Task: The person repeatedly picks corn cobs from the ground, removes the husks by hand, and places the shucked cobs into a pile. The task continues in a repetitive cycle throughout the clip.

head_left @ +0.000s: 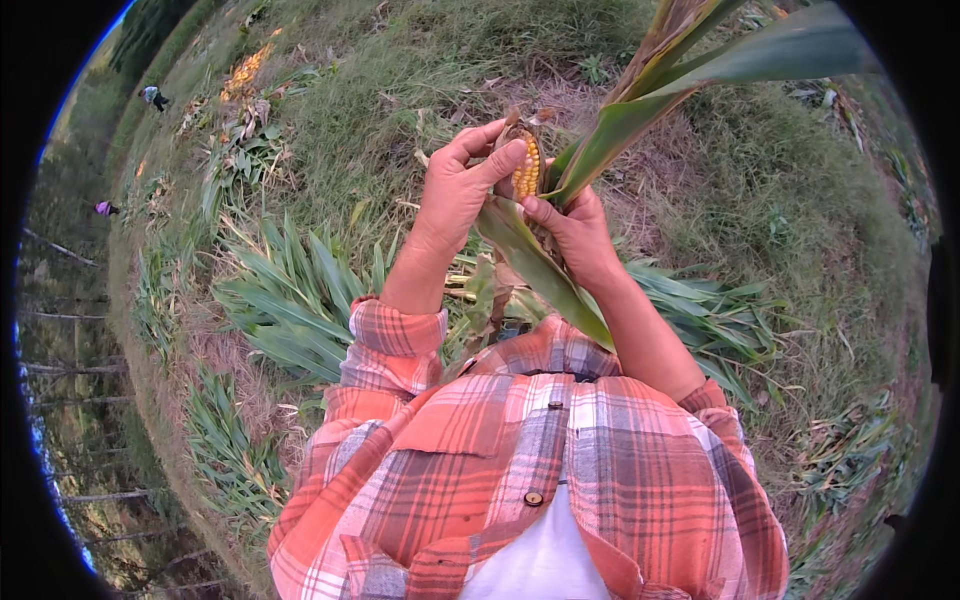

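Left hand (462, 185) and right hand (580, 235) both grip a partly husked yellow corn cob (528, 170).

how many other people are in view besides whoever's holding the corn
2 visible, both small and distant on the left: a person in a pale top toward the upper left, and a person in purple lower down. Others may be hidden among the trees.

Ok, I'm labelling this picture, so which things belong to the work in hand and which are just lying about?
In hand:
Partly bared corn ear, between left fingers and right fingers
Long green leaves beside it

Lying about:
Leafy stalks at both sides
Yellow-orange pile, far left, too small to identify
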Available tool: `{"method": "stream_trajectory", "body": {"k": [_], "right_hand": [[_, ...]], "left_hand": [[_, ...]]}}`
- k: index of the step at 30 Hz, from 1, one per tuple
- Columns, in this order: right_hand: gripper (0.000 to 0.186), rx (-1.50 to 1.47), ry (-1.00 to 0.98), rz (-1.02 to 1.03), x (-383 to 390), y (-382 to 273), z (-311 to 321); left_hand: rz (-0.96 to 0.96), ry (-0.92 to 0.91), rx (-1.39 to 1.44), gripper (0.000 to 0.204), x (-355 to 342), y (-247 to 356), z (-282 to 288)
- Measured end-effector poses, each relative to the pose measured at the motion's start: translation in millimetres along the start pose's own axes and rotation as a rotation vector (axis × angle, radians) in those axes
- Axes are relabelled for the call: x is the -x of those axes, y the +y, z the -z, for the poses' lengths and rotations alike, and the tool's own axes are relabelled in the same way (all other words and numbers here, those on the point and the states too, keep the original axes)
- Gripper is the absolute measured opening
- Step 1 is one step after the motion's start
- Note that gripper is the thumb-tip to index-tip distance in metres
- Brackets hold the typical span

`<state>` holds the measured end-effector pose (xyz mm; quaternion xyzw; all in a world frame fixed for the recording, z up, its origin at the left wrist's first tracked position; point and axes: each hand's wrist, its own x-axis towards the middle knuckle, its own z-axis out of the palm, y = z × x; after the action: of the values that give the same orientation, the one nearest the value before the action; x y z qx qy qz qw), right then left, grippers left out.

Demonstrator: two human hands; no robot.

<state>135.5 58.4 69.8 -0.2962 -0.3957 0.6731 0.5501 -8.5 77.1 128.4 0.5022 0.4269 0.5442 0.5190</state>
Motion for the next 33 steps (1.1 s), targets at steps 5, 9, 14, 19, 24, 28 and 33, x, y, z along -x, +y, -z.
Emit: {"method": "stream_trajectory", "body": {"k": [5, 9, 14, 19, 24, 28, 33], "right_hand": [[0.036, -0.043, 0.024, -0.024, 8.9, 16.8, 4.9], [0.023, -0.025, 0.066, -0.043, 16.1, 22.2, 5.9], [0.053, 0.028, 0.030, -0.125, 23.3, 20.2, 9.1], [0.034, 0.067, 0.060, -0.067, 27.8, 25.1, 6.1], [0.054, 0.125, 0.002, -0.095, 26.2, 15.5, 4.3], [0.055, 0.100, 0.009, -0.094, 24.1, 19.8, 6.2], [0.055, -0.005, 0.016, -0.070, 24.1, 20.8, 6.8]], "left_hand": [[0.114, 0.064, 0.275, 0.025, 7.4, -17.7, -2.2], [0.230, 0.056, 0.417, 0.021, 10.8, -23.7, 0.1], [0.268, 0.067, 0.380, 0.015, 13.3, -29.6, 6.8], [0.248, 0.113, 0.406, 0.012, 13.2, -45.3, 9.6], [0.147, 0.202, 0.338, 0.016, 4.6, -70.6, 4.7], [0.275, 0.131, 0.365, 0.018, -2.0, -70.6, 3.8], [0.459, -0.031, 0.515, 0.023, -6.2, -67.8, 4.0]]}}
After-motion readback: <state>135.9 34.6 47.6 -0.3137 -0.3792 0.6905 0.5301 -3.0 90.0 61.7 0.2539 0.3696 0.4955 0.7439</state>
